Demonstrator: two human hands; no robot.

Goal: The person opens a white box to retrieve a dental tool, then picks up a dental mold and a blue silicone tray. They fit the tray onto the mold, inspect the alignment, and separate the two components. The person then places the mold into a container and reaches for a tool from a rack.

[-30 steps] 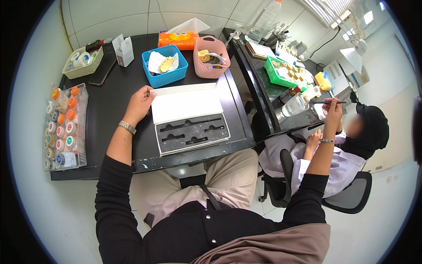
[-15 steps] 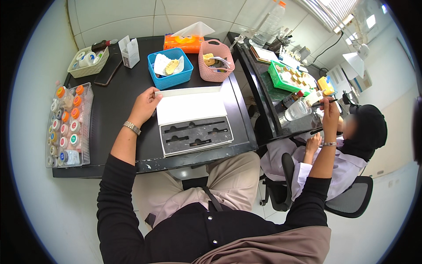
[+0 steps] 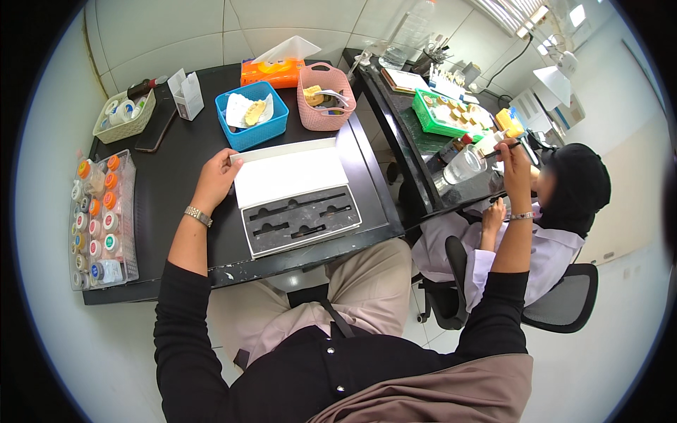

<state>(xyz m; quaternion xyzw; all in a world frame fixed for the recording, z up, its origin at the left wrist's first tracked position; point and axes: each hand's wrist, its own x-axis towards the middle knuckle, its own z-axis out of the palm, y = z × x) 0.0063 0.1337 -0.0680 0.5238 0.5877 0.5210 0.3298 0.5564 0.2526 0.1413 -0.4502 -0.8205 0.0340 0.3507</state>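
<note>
On the black desk before me lies an open white box point(image 3: 289, 173), its lid laid back and its dark foam insert point(image 3: 300, 217) showing several cut-out slots. I see no tools in those slots. My left hand point(image 3: 215, 180) pinches the lid at its far left corner. Off to the right, my right hand point(image 3: 517, 168) is raised in front of a seated co-worker, its fingers closed around a slim dark pen-like tool point(image 3: 509, 146). Next to that hand, on the second table, stands a clear container point(image 3: 465, 166). The co-worker's hand point(image 3: 493, 217) is below mine.
Behind the box stand a blue basket point(image 3: 240, 137) with a dental cast, a pink basket point(image 3: 326, 116) and an orange tissue pack point(image 3: 271, 73). A clear rack of small jars point(image 3: 106, 211) lines the left side. The second table holds a green tray point(image 3: 427, 120).
My view has turned slightly, so the desk and box appear a little further left. Both hands keep their holds, the left on the lid and the right on the tool.
</note>
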